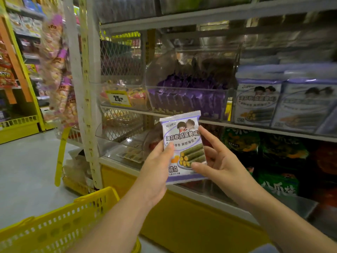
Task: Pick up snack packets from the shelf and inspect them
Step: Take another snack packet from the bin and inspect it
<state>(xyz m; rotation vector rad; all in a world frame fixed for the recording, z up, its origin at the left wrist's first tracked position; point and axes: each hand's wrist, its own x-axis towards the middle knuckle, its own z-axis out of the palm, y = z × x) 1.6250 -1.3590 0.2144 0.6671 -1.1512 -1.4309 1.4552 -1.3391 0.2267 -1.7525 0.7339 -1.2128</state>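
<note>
Clear bin (158,70) of purple packets (191,99) far centre; yellow basket (60,227) near left. Snack packet (182,136) pinched between left hand (156,170) and right hand (218,161).

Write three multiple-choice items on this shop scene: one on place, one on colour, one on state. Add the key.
1. Where is the yellow basket?
A. lower left, beside the person's forearm
B. on the top shelf
C. hanging on the shelf post

2. What colour edges the held seaweed roll packet?
A. red
B. purple
C. green

3. How is the packet held?
A. lying in the basket
B. by one hand alone
C. upright between both hands

Key:
1 A, it sits at the lower left by the forearm.
2 B, purple bands run along its top and bottom.
3 C, the left hand and right hand each grip a side.
</note>
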